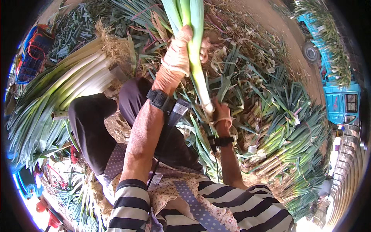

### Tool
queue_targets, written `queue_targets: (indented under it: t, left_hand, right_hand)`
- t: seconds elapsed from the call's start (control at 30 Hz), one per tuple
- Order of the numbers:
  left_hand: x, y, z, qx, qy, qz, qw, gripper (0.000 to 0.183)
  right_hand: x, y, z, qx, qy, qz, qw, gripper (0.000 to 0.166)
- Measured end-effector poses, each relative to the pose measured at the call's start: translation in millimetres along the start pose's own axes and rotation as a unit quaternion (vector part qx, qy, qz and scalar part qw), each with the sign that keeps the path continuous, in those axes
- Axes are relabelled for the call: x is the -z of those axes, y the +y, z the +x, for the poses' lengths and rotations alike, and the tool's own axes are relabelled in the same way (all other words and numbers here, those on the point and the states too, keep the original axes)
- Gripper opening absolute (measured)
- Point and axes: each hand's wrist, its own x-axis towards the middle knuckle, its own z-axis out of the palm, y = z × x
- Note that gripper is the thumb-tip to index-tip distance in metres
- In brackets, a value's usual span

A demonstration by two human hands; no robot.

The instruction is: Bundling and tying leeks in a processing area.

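A large green onion (198, 69) slants down before me, its leaves at the top and its white root end lower right. My left hand (178, 52), in a light glove, is wrapped around the stalk where the leaves part. At the root end, my right hand (223, 113) has its fingers closed against the base; part of the grip is in shadow. Both wrists wear black straps, with a dark device (179, 110) beside the left one. Under the onion lie loose green leaves (229, 84) and peeled dry skins (255, 43).
Trimmed onions (84, 75) with roots lie stacked left of my knees. More onions (284, 139) are heaped at the right, and others (84, 200) lie lower left. A blue truck (340, 101) loaded with greens stands far right. A blue crate (33, 58) stands far left.
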Motion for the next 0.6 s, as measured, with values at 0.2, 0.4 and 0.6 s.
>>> queue_targets:
  t: [0.2, 0.4, 0.6]
  left_hand:
    - [17, 50, 1, -0.069, -0.021, 0.002, 0.997, 0.074]
    - [8, 65, 2, -0.111, 0.043, -0.109, 0.987, 0.066]
    - [-7, 57, 0, -0.112, 0.014, -0.136, 0.984, 0.066]
  right_hand:
    - [72, 180, -113, -0.187, 0.034, -0.286, 0.939, 0.057]
    - [214, 269, -150, -0.322, 0.038, -0.436, 0.84, 0.07]
    - [94, -28, -66, 0.346, 0.067, -0.243, 0.904, 0.053]
